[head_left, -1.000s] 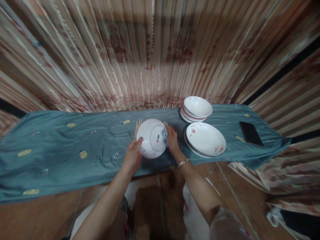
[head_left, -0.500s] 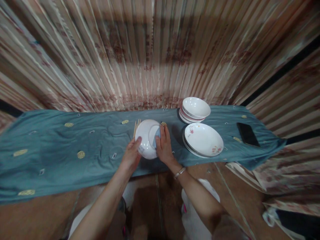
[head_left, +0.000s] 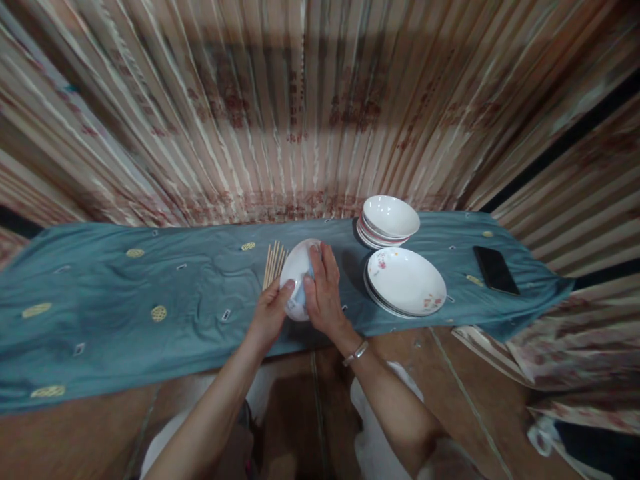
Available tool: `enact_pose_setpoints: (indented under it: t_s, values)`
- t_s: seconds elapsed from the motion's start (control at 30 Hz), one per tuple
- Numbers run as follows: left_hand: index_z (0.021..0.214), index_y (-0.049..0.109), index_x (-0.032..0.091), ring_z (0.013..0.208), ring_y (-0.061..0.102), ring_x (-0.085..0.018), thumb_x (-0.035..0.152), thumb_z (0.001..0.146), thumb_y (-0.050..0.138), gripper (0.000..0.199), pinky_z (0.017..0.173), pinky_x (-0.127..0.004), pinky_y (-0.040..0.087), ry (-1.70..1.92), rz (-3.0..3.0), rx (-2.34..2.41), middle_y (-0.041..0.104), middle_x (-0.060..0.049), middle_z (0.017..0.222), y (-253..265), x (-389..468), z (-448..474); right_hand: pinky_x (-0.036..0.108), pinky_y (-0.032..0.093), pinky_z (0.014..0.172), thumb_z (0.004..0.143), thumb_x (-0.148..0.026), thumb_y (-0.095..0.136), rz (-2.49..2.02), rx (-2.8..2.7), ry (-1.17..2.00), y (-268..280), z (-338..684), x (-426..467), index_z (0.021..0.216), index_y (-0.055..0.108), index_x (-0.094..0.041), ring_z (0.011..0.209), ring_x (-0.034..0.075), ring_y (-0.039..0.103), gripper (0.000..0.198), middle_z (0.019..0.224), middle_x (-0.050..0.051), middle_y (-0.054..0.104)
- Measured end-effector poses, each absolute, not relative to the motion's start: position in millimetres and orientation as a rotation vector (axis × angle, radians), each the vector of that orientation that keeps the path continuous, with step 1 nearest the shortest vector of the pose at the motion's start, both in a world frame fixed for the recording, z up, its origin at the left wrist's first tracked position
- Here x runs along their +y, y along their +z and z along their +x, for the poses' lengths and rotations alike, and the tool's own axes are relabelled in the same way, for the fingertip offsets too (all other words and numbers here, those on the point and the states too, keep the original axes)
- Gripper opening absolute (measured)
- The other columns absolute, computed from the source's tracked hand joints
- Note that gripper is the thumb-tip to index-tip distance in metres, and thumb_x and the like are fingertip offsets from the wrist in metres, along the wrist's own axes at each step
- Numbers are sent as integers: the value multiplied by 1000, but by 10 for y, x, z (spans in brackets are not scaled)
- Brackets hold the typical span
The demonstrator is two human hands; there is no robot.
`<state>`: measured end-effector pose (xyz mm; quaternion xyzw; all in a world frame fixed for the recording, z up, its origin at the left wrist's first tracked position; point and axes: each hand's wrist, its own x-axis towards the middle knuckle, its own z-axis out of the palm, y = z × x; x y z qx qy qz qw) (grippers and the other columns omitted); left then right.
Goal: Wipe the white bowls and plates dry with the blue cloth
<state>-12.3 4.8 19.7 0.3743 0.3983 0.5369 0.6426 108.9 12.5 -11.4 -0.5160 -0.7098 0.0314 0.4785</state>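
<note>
A white bowl (head_left: 295,265) is held tilted above the cloth-covered table, its outer side toward me. My left hand (head_left: 271,312) grips its lower left edge, thumb on the outside. Against the bowl's outer surface, my right hand (head_left: 324,290) presses a light blue cloth (head_left: 301,288), which its fingers mostly cover. Several wooden chopsticks (head_left: 273,261) lie just left of the bowl, partly hidden behind it and my left hand.
Right of my hands stands a stack of bowls (head_left: 391,217), with a stack of flower-patterned plates (head_left: 406,281) in front of it. Farther right lies a black phone (head_left: 496,269). A green patterned cloth (head_left: 110,293) covers the long table; a pleated curtain (head_left: 280,120) hangs behind.
The bowl has turned and tilted, so its foot ring is now hidden by my right hand. My right hand has slid slightly left with the cloth. More of the chopsticks shows.
</note>
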Motion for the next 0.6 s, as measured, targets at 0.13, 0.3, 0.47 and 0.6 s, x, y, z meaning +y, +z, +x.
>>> enact_pose_setpoints:
  t_s: [0.13,0.3,0.47,0.6]
  values:
    - [100,73,16,72,65,-17,50,70,78,45,65,-25,48,1195,925,916,75,-4,85,163,31,-128,54,24,120,104,-36,21,-1347,-1599,130,-140,1143,264,155,26,-20,152,23,19,53,161,14,28]
    - [103,73,15,70,63,-16,50,74,75,46,65,-26,47,1180,960,932,75,-5,86,127,31,-156,56,29,118,104,-41,19,-1385,-1482,198,-237,1213,417,151,34,-18,150,24,25,54,157,17,35]
    - [102,73,14,78,67,-20,50,68,81,50,71,-29,51,1198,892,916,76,-7,89,175,29,-162,56,30,119,104,-45,21,-1354,-1477,245,-393,1298,471,150,36,-13,149,25,30,58,154,19,40]
    - [99,73,13,85,70,-25,51,61,84,55,74,-33,53,1196,823,892,76,-8,86,249,34,-157,55,32,119,103,-48,23,-1351,-1468,301,-500,1344,447,149,38,-12,146,26,36,60,153,19,42]
